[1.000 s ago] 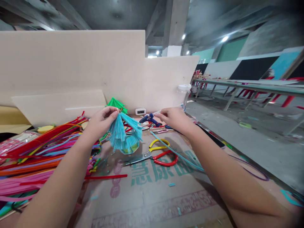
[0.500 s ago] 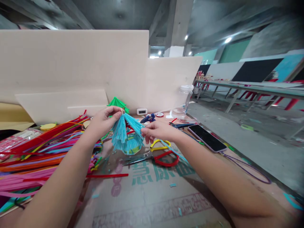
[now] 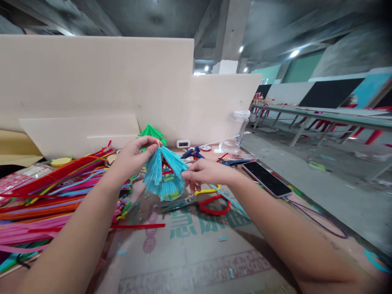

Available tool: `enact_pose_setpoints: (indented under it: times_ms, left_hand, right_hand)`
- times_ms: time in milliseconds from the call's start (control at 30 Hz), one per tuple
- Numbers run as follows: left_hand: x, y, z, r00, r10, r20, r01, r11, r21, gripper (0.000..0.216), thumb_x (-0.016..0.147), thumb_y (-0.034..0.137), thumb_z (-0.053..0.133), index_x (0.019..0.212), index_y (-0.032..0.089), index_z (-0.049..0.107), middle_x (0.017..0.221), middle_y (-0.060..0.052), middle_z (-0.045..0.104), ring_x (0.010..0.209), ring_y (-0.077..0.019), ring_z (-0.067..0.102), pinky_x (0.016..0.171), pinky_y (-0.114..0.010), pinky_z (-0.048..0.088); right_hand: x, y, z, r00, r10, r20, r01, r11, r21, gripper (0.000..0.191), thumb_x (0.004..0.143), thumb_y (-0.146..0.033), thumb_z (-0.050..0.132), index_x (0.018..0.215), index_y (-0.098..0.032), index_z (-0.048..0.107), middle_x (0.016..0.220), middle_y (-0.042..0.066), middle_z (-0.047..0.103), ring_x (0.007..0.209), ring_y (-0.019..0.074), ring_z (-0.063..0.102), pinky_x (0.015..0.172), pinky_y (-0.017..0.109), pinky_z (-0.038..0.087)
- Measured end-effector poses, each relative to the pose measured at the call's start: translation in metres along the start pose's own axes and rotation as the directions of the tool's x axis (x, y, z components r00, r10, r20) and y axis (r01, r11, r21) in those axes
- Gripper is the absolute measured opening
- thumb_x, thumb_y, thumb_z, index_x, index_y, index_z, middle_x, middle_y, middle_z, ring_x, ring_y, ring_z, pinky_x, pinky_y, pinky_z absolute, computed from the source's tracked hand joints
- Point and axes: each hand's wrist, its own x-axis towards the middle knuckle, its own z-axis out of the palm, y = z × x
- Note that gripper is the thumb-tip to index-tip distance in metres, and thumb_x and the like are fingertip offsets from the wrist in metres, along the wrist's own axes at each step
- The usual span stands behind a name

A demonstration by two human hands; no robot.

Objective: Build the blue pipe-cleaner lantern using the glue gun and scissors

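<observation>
Cone (image 3: 155, 171): 1; scissors (image 3: 192, 199): 1. I see it blue, pleated; left hand (image 3: 136, 154) pinches its tip, right hand (image 3: 203, 172) its edge.

The left hand (image 3: 134, 157) pinches the top of a blue pleated paper umbrella (image 3: 156, 171) while the right hand (image 3: 208, 172) fingers its right edge, with scissors (image 3: 192, 199) lying just nearer, colourful strips (image 3: 61, 192) heaped at left, and a phone (image 3: 267, 179) at right.

One blue craft (image 3: 163, 175), one green craft (image 3: 152, 132), one pair of scissors (image 3: 216, 211) and one phone (image 3: 268, 179) show.
</observation>
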Motion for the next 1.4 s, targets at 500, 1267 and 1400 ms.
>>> enact_pose_setpoints:
  times_ms: [500, 1267, 1400]
  left_hand:
    - [-0.002, 0.006, 0.001, 0.997, -0.030, 0.069, 0.036, 0.995, -0.091, 0.032, 0.083, 0.047, 0.057, 0.095, 0.018, 0.060, 0.098, -0.005, 0.065, 0.081, -0.0174, 0.060, 0.072, -0.028, 0.049]
    - [-0.011, 0.039, -0.002, 0.988, 0.019, -0.153, 0.071, 0.822, 0.565, 0.039, 0.084, 0.051, 0.049, 0.090, 0.017, 0.068, 0.088, -0.007, 0.067, 0.084, -0.0230, 0.060, 0.073, -0.030, 0.043]
    - [-0.020, 0.059, -0.004, 0.965, -0.261, 0.024, 0.186, 0.745, 0.641, 0.043, 0.084, 0.053, 0.043, 0.091, 0.022, 0.072, 0.069, -0.002, 0.069, 0.065, -0.0207, 0.060, 0.057, -0.027, 0.036]
  right_hand:
    - [0.010, 0.016, -0.007, 1.000, 0.003, -0.011, 0.000, 0.951, 0.308, 0.045, 0.080, -0.058, 0.060, 0.075, -0.013, 0.062, 0.053, 0.000, 0.062, 0.044, 0.0072, 0.054, 0.046, 0.019, 0.042]
    - [0.022, 0.013, 0.017, 0.982, -0.005, -0.189, 0.052, 0.969, 0.243, 0.028, 0.084, -0.038, 0.058, 0.072, -0.013, 0.062, 0.058, 0.002, 0.066, 0.046, 0.0083, 0.057, 0.047, 0.019, 0.047]
    - [0.028, 0.015, 0.029, 0.967, -0.002, -0.253, 0.079, 0.953, 0.292, 0.028, 0.084, -0.037, 0.059, 0.073, -0.012, 0.062, 0.061, 0.003, 0.068, 0.044, 0.0086, 0.058, 0.047, 0.020, 0.048]
